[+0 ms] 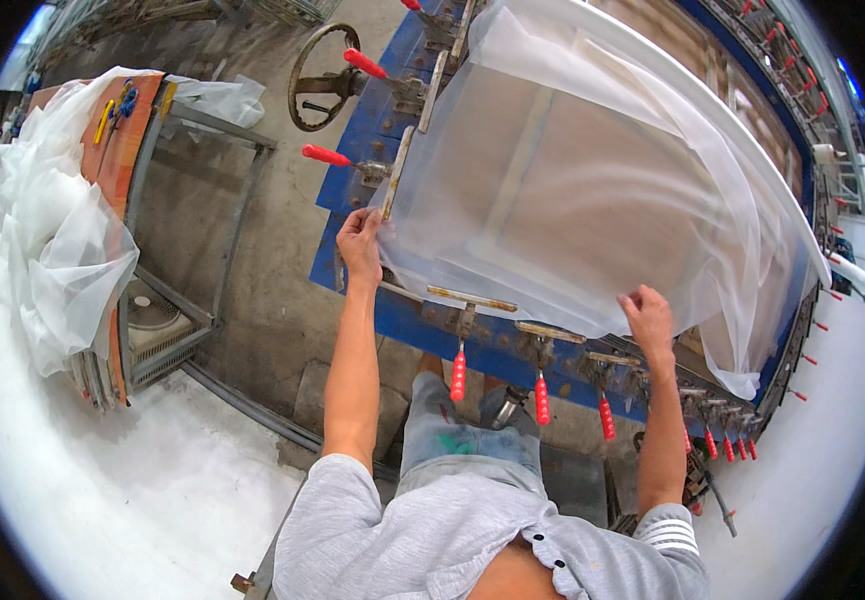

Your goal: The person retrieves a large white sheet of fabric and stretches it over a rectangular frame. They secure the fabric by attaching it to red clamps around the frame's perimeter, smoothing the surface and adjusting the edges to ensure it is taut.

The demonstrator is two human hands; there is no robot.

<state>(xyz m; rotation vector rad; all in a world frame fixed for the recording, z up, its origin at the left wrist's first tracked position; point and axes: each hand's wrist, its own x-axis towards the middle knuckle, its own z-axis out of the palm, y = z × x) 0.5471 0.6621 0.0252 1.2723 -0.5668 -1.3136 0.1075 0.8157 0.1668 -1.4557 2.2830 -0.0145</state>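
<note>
A translucent plastic sheet [597,180] lies loosely over the blue metal frame [432,319], with folds along its far and right sides. At the sheet's near left corner, my left hand [361,244] pinches its edge, just below the end of a clamp bar [398,172]. My right hand [650,322] is over the near edge of the sheet with its fingers curled together. Whether film is caught between those fingers is hidden. Between my hands, along the near side, are toggle clamps with red handles [458,375], their bars lying near the sheet's edge.
More red-handled clamps [327,155] line the frame's left side, beside a handwheel [323,77]. A curved white rim [747,127] crosses the far right. To the left, a metal stand [237,217] carries an orange board [128,135] and bunched plastic film [64,247].
</note>
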